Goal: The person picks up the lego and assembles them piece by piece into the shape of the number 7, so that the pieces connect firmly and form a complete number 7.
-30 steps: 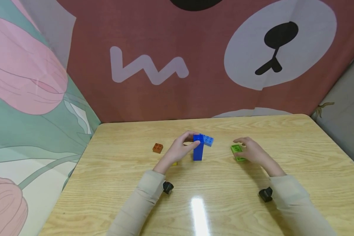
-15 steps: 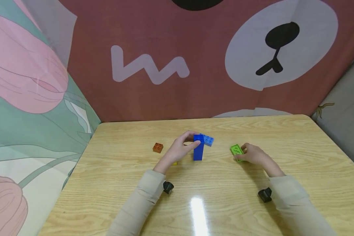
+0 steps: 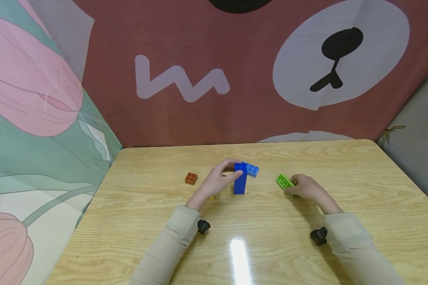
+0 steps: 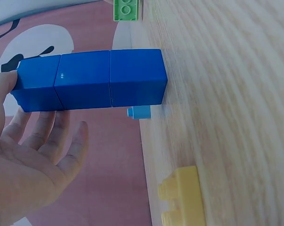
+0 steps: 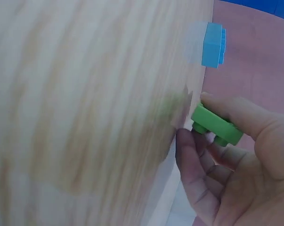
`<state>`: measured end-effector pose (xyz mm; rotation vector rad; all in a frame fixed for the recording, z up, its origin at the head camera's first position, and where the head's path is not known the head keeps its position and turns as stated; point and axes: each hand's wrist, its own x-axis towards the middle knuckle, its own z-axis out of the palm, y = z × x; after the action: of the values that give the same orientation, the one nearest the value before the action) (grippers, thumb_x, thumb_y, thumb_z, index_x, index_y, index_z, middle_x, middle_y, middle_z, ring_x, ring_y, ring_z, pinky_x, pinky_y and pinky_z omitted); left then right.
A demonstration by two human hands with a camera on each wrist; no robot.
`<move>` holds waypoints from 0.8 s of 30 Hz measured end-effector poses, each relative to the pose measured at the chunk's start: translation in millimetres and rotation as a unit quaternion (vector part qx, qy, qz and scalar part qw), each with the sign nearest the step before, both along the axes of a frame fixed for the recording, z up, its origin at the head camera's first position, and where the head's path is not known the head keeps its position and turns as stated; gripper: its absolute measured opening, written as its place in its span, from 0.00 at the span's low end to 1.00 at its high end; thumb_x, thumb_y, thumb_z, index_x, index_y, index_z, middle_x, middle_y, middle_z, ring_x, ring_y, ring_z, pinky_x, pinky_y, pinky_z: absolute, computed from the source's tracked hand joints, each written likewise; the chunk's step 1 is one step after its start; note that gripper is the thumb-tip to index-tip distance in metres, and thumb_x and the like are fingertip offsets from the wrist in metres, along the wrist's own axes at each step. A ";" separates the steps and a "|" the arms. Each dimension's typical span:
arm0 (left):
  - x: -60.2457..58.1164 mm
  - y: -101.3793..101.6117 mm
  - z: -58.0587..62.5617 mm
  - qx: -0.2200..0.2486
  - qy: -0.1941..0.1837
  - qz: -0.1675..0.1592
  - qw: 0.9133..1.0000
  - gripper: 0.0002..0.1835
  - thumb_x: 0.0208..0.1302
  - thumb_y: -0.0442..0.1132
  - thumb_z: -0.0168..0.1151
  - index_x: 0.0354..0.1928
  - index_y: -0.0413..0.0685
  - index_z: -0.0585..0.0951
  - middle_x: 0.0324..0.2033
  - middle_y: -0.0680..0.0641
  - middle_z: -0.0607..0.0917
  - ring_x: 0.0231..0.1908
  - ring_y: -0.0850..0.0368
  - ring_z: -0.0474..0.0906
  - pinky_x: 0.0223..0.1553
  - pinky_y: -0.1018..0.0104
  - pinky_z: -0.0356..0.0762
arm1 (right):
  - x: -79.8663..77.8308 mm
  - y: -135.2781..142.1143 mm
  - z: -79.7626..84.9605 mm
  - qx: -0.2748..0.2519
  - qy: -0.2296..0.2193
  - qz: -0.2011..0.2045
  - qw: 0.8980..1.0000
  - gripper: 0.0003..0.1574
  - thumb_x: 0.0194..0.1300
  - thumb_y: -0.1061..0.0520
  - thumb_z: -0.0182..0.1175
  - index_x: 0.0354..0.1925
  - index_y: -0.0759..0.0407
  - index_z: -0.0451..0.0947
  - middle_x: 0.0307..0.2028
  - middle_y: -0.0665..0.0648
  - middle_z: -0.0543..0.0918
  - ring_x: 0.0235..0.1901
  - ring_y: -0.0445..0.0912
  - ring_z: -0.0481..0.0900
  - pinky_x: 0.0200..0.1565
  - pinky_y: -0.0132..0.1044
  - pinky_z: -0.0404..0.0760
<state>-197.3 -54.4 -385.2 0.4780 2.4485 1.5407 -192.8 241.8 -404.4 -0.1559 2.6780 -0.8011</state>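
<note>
My left hand (image 3: 218, 181) grips the top of a tower (image 3: 239, 184) of three dark blue toy building blocks, which stands upright on the table. In the left wrist view the thumb lies on one side of the top block (image 4: 36, 82) and fingers (image 4: 47, 132) on the other. My right hand (image 3: 306, 186) pinches a green building block (image 3: 283, 181) between thumb and fingers. That block is tilted, close over the tabletop, and its studs point toward the fingers (image 5: 193, 169) in the right wrist view. A light blue studded block (image 3: 252, 170) lies just behind the tower.
A brown block (image 3: 191, 178) lies to the left on the wooden table (image 3: 271, 245). Beside the left wrist is a yellow block (image 4: 191, 197), mostly hidden by the hand in the head view. A printed cloth (image 3: 199, 122) hangs behind the table's far edge.
My right hand has closed its fingers on the green block, and the block has turned and tilted slightly leftward. The left hand and the blue tower have stayed in place.
</note>
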 end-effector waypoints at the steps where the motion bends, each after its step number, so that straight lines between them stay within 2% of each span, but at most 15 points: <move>1: -0.1 0.0 -0.3 0.000 0.000 0.000 1.000 0.21 0.67 0.53 0.57 0.61 0.62 0.73 0.57 0.48 0.78 0.62 0.51 0.71 0.61 0.51 0.73 | 0.0 -0.3 0.0 -0.010 0.000 -0.002 1.000 0.23 0.62 0.55 0.61 0.45 0.75 0.72 0.34 0.64 0.78 0.30 0.47 0.72 0.28 0.34 0.72; 6: -0.5 0.4 -1.2 -0.002 -0.002 0.001 1.000 0.21 0.67 0.53 0.57 0.61 0.63 0.73 0.57 0.48 0.78 0.62 0.51 0.71 0.61 0.51 0.73 | -1.9 -2.3 -1.0 -0.080 0.000 -0.011 0.997 0.23 0.66 0.60 0.55 0.52 0.78 0.66 0.42 0.74 0.77 0.30 0.45 0.80 0.30 0.34 0.81; 12: -0.6 0.5 -0.7 0.002 -0.005 0.002 1.000 0.21 0.67 0.52 0.58 0.61 0.62 0.73 0.56 0.48 0.79 0.62 0.51 0.72 0.61 0.51 0.73 | -4.4 -6.4 -0.5 -0.190 0.007 -0.036 0.981 0.27 0.70 0.60 0.54 0.60 0.76 0.65 0.35 0.65 0.81 0.25 0.38 0.80 0.28 0.32 0.83; 14: -0.2 0.4 -0.7 0.002 -0.005 0.003 1.000 0.21 0.67 0.52 0.58 0.61 0.63 0.73 0.56 0.48 0.79 0.62 0.51 0.72 0.61 0.51 0.72 | -4.2 -7.3 1.2 -0.221 0.010 -0.047 0.974 0.28 0.70 0.60 0.54 0.61 0.78 0.65 0.35 0.62 0.82 0.26 0.36 0.80 0.30 0.31 0.83; 17: 0.1 0.3 -1.0 0.001 -0.007 0.005 1.000 0.22 0.67 0.53 0.58 0.61 0.63 0.73 0.56 0.49 0.79 0.62 0.51 0.72 0.61 0.50 0.72 | -3.3 -8.2 4.9 -0.252 0.010 -0.067 0.965 0.29 0.72 0.55 0.52 0.61 0.78 0.65 0.37 0.61 0.83 0.28 0.34 0.82 0.35 0.30 0.85; 19: -0.1 0.3 -1.3 0.000 -0.009 0.007 1.000 0.22 0.66 0.53 0.58 0.61 0.63 0.73 0.57 0.49 0.78 0.62 0.51 0.72 0.61 0.50 0.72 | -2.3 -9.8 8.2 -0.272 0.006 -0.079 0.959 0.33 0.74 0.51 0.49 0.62 0.78 0.63 0.41 0.64 0.83 0.30 0.32 0.83 0.39 0.30 0.85; 22: -0.1 0.3 -1.5 0.001 -0.010 0.007 1.000 0.22 0.66 0.54 0.58 0.61 0.63 0.73 0.57 0.49 0.78 0.62 0.51 0.71 0.61 0.50 0.72 | -1.1 -12.6 12.4 -0.285 0.011 -0.086 0.955 0.37 0.75 0.47 0.45 0.66 0.77 0.59 0.47 0.67 0.82 0.32 0.30 0.83 0.43 0.29 0.84; 24: 0.1 0.4 -1.1 0.002 -0.011 0.008 1.000 0.22 0.66 0.54 0.57 0.61 0.64 0.73 0.57 0.49 0.78 0.62 0.51 0.71 0.61 0.50 0.72 | -1.0 -14.9 14.1 -0.291 0.017 -0.090 0.952 0.38 0.75 0.46 0.44 0.66 0.77 0.58 0.47 0.67 0.82 0.31 0.29 0.82 0.43 0.28 0.84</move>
<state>-197.2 -54.0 -386.3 0.4415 2.4397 1.5485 -193.8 226.8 -390.3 -0.0650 2.4288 -1.6418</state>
